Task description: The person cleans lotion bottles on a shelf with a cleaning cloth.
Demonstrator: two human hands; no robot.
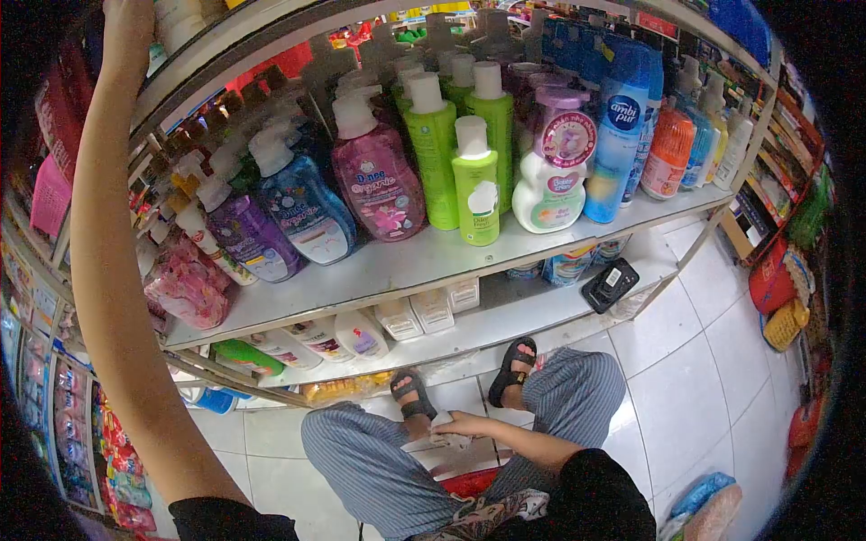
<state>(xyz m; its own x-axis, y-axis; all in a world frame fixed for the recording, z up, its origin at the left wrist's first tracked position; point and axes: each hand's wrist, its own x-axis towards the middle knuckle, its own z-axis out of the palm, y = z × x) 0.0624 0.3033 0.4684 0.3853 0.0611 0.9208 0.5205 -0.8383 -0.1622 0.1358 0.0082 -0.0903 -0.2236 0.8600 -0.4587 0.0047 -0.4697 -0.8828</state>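
My left arm stretches up along the left side, and my left hand is at the upper shelf's edge, cut off by the frame's top so its fingers are hidden. Beside it stands a pale container on that shelf. Low between my knees, my right hand is closed on a crumpled whitish cloth. In front of me the middle shelf holds a blue pump bottle, a pink pump bottle, green bottles, a white bottle with a purple cap and a blue spray can.
Lotion bottles and white boxes stand on the lower shelf, with a black device at its right end. Packets hang at the left. A red container stands at the right. White floor tiles surround my sandalled feet.
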